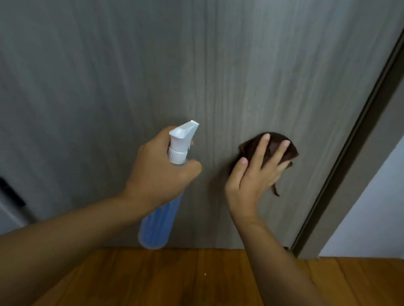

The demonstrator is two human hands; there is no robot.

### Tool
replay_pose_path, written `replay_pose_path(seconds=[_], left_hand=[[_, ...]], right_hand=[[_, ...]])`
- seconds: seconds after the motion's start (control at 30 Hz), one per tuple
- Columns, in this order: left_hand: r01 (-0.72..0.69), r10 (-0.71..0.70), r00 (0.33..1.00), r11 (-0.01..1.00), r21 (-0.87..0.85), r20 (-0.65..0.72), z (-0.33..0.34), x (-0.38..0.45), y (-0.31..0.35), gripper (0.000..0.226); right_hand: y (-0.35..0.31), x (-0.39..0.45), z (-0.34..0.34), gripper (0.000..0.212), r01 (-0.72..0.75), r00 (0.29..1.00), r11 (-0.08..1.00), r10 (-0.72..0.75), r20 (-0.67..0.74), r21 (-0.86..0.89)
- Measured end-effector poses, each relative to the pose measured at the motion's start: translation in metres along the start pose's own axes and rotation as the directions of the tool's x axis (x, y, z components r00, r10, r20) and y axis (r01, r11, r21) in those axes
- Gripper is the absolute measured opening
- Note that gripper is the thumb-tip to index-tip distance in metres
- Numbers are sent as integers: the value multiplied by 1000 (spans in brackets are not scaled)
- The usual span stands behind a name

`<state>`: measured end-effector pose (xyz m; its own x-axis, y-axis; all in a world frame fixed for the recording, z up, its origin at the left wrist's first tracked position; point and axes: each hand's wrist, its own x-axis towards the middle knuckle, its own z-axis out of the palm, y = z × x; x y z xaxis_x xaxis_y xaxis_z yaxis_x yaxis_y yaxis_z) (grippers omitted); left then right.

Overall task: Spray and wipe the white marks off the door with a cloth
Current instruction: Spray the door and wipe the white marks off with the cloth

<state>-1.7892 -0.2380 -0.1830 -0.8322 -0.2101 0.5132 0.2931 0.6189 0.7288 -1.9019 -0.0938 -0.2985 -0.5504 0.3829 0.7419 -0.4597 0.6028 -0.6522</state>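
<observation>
Of the 2 hands, the right hand (255, 176) presses the crumpled dark brown cloth (274, 146) flat-fingered onto the grey wood-grain door (258, 62) low near its right edge, while the left hand (161, 172), just beside it, grips the upright blue translucent spray bottle (161, 220), nozzle toward the door.

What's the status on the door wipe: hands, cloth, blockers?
Left hand grips spray bottle, nozzle toward door. Right hand presses brown cloth flat on door, fingers spread. No white marks visible. Nothing in the way.
</observation>
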Motion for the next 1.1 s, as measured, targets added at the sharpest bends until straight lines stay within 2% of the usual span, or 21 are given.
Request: replay_pose_path(seconds=[0.1, 0.2, 0.27, 0.33, 0.43, 0.53, 0.6, 0.73, 0.83, 0.93, 1.1], left_hand=[[34, -34, 999, 999, 0, -15, -21, -14, -5, 30], [49, -49, 999, 999, 17, -3, -42, -25, -12, 30], [47, -47, 999, 999, 28, 1, -56, -28, -15, 31], [22, -22, 1000, 999, 38, 1, -68, -28, -17, 31], [-5, 6, 1000, 1000, 30, -12, -76, -26, -18, 32], [23, -23, 1000, 1000, 18, 21, -71, -24, -22, 37], [35, -36, 996, 999, 14, 76, -61, -27, -27, 39], [60, -61, 975, 998, 11, 214, -36, -44, -37, 47], [62, -59, 935, 998, 3, 349, -17, -51, -40, 45], [69, -61, 904, 998, -4, 423, 2, -51, -40, 43], [64, -59, 886, 998, 5, 461, 33, -51, -39, 35]], right_hand=[[-8, -9, 8, 60, 153, 981, 987, -144, 130, -56], [10, -1, 0, 59, 288, 949, 951, -268, 166, -112], [26, 5, -13, 60, 305, 945, 942, -282, 168, -137], [36, 8, -22, 60, 201, 975, 972, -186, 120, -121], [41, 11, -29, 59, -64, 998, 997, 64, 12, -34], [45, 10, -31, 59, -318, 945, 942, 324, -51, 103], [49, 6, -33, 60, -427, 897, 891, 439, -47, 157], [59, -7, -37, 59, -561, 822, 810, 570, -7, 170], [62, -18, -41, 59, -647, 758, 742, 650, 47, 175], [66, -27, -45, 60, -638, 769, 753, 633, 89, 163], [69, -33, -48, 63, -601, 799, 782, 592, 105, 163]])
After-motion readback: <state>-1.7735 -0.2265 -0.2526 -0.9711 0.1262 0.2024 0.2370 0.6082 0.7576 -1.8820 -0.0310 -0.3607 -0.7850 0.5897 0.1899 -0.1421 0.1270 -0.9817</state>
